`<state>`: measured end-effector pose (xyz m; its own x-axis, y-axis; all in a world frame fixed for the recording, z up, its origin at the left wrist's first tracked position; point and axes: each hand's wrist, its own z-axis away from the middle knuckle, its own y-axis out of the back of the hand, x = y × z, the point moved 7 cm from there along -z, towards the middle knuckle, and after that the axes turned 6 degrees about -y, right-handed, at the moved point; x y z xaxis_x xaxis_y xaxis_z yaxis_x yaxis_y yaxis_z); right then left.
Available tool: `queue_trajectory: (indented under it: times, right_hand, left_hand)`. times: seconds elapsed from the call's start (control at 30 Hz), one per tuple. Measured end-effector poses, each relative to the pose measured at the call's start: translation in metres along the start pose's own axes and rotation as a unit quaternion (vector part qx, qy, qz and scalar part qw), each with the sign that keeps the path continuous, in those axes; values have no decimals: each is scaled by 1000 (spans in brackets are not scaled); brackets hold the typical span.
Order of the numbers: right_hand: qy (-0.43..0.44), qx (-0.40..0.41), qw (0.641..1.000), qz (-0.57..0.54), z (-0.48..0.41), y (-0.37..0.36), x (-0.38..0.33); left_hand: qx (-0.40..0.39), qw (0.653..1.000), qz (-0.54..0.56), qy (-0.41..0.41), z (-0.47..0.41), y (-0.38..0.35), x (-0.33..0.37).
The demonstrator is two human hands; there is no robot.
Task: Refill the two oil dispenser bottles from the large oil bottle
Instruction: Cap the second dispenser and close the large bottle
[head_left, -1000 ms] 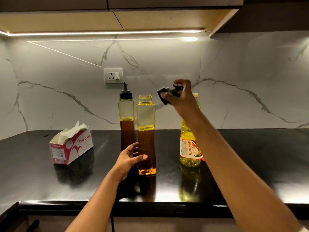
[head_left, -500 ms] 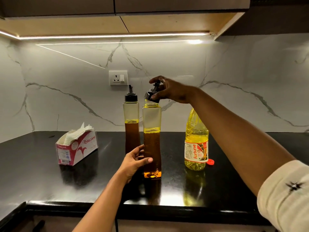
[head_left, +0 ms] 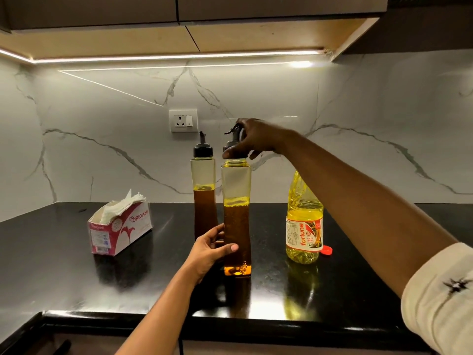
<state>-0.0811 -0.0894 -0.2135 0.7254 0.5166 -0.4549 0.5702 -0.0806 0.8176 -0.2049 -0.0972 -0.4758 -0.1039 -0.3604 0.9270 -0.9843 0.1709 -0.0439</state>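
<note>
Straightened spout cap point(head_left: 231, 144) over mouth of front dispenser point(head_left: 236, 190) since before, pinched in right hand point(head_left: 256, 140). Gripping that dispenser low with left hand point(head_left: 208, 249), upright on tabletop point(head_left: 64, 278) between second dispenser point(head_left: 203, 175) and oil bottle point(head_left: 304, 226).

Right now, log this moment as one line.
left hand: grips front clear square dispenser bottle | right hand: holds black pourer cap over its mouth

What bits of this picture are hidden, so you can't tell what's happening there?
All in the head view:
- The spout cap is mostly covered by the right hand, so its seating on the front dispenser bottle is unclear.
- The large oil bottle has its mouth behind the right forearm, and its label print is too small.
- The back dispenser bottle has its base hidden by the left hand and the front dispenser bottle.
</note>
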Motion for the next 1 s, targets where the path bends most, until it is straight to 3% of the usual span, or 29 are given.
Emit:
queue_trajectory:
  times: [0.07, 0.13, 0.23, 0.33, 0.5, 0.6, 0.7, 0.77, 0.87, 1.0]
  right_hand:
    - [-16, 60, 996, 56, 2, -3, -4]
    - [-59, 14, 998, 32, 2, -12, 5]
    - [-62, -122, 972, -192, 11, -16, 21]
    - [-25, -167, 932, -321, 10, -7, 31]
    - [-9, -151, 956, -251, 3, -7, 23]
    - [-33, -66, 989, -128, 1, -9, 18]
    - [-87, 1, 996, -26, 3, -13, 12]
    - [-109, -39, 988, -98, 4, -13, 15]
    - [-69, -115, 959, -249, 7, -1, 20]
    - [-40, -161, 953, -252, 6, -3, 25]
  left_hand:
    - [1, 1000, -7, -4, 0, 0, 0]
    - [-1, 1000, -7, -6, 0, -1, 1]
    - [-6, 1000, -7, -7, -1, 0, -1]
    - [-5, 1000, -3, -7, 0, 0, 0]
    - [-6, 1000, -2, -4, 1, -1, 1]
    - [-5, 1000, 2, -4, 2, -2, 4]
    - [-6, 1000, -2, -6, 2, -3, 5]
    - [-6, 1000, -2, -3, 2, -3, 4]
    - [-3, 1000, 2, 3, 3, -3, 4]
    - [-1, 1000, 5, 4, 3, -3, 4]
